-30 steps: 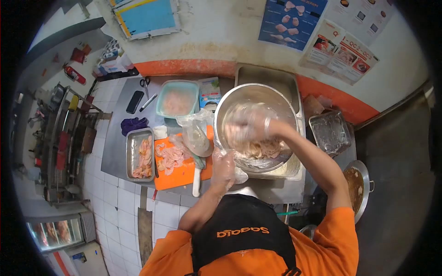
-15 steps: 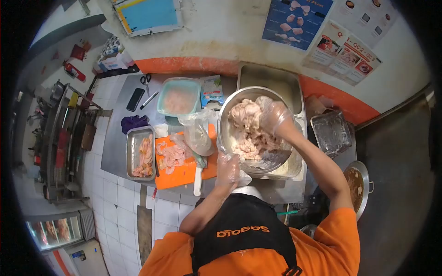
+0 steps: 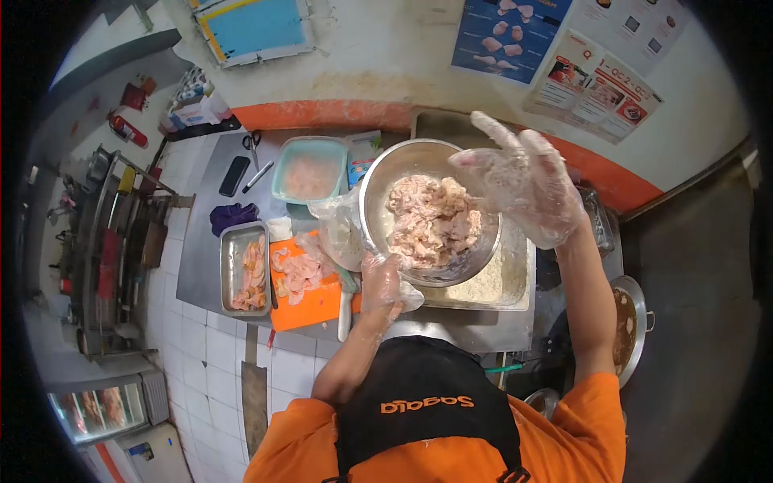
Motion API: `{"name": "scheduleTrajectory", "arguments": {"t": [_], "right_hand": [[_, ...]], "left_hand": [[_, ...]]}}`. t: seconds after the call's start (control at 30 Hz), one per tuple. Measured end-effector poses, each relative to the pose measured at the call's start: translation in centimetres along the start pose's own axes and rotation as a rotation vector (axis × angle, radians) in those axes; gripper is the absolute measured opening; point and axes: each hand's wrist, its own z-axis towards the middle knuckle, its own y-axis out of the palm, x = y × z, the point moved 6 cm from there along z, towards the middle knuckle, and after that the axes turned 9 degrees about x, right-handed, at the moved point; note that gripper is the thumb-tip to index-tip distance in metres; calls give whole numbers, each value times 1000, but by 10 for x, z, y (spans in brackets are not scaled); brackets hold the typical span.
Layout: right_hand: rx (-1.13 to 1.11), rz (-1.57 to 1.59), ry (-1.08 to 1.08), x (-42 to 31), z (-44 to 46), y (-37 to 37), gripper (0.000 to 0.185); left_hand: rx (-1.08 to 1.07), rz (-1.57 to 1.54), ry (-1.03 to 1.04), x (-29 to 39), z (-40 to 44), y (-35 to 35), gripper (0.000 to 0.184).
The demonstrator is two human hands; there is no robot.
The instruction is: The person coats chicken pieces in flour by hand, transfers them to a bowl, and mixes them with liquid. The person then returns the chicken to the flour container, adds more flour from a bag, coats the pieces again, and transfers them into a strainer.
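From here, right hand (image 3: 527,189) spread, metal bowl's (image 3: 431,159) two o'clock; meat (image 3: 432,221) inside; left hand (image 3: 382,282) pinching bowl at seven.

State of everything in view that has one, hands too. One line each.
Metal bowl: uncovered, holding coated meat
Left hand: gloved, gripping bowl rim
Right hand: gloved, smeared, raised, fingers spread
Large tray: holding pale powder
Small tray: uncovered, holding meat pieces
Teal tub: pink contents showing
Knife: lying down
Phone: screen dark

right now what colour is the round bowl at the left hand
The bowl is silvery grey, shown best in the head view.
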Motion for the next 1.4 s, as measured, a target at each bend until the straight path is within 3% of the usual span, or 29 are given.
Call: {"name": "scheduleTrajectory", "arguments": {"t": [0.13,0.17,0.3,0.33,0.4,0.47,0.5,0.53,0.57,0.63,0.67,0.7,0.77,0.8,0.83,0.93,1.03,1.13,1.17,1.27,1.3,1.4], "right_hand": [[143,-191,33,13,-10,-3,92],[220,-216,84,22,-8,-18,107],[347,-536,12,59,-4,-51,118],[270,-609,-24,67,2,-46,115],[175,-933,-159,86,13,-43,110],[146,-1294,-270,100,21,-47,114],[117,-1400,-276,104,30,-38,117],[87,-1506,-281,110,36,-31,121],[57,-1443,-316,117,36,-27,115],[-12,-1320,-387,138,33,-22,105],[-52,-1259,-420,142,33,-21,100],[-98,-1361,-516,136,27,-10,77],[-9,-1552,-311,123,23,-20,63],[35,-1645,-202,114,22,-27,56],[38,-1558,-236,98,27,-25,44],[373,-1879,-390,44,16,-17,41],[84,-1218,-418,13,16,18,50],[-51,-1011,-327,9,9,17,59],[-103,-994,-478,7,8,18,60],[91,-1357,-625,-6,8,19,58],[145,-1223,-454,-6,11,13,61],[245,-1274,-278,0,17,3,63]], "left_hand": [[4,-228,153,-22,11,-11,35],[33,-198,130,-26,12,-14,35],[129,-166,113,-12,-1,-11,32],[148,-176,129,-10,-3,-13,30],[78,262,635,-8,-8,-19,24],[27,463,836,-12,-14,-13,19],[18,440,789,-15,-13,-7,16],[-23,829,941,-6,-22,4,15],[-47,1178,1137,3,-31,14,14],[18,662,710,-13,-6,4,12],[-8,844,929,-11,-10,7,15],[2,1007,1165,-6,-16,9,19],[-57,694,806,-18,0,-6,26],[-29,342,382,-24,8,-7,27],[129,-80,19,-32,8,-10,31],[73,-226,19,-33,16,-10,24],[-20,-289,50,-31,15,-5,21],[-67,-249,113,-24,19,5,21],[-5,-250,84,-25,19,5,20],[116,-275,30,-23,18,5,21],[110,-298,35,-24,20,5,21],[68,-282,109,-27,29,-3,25]]}}
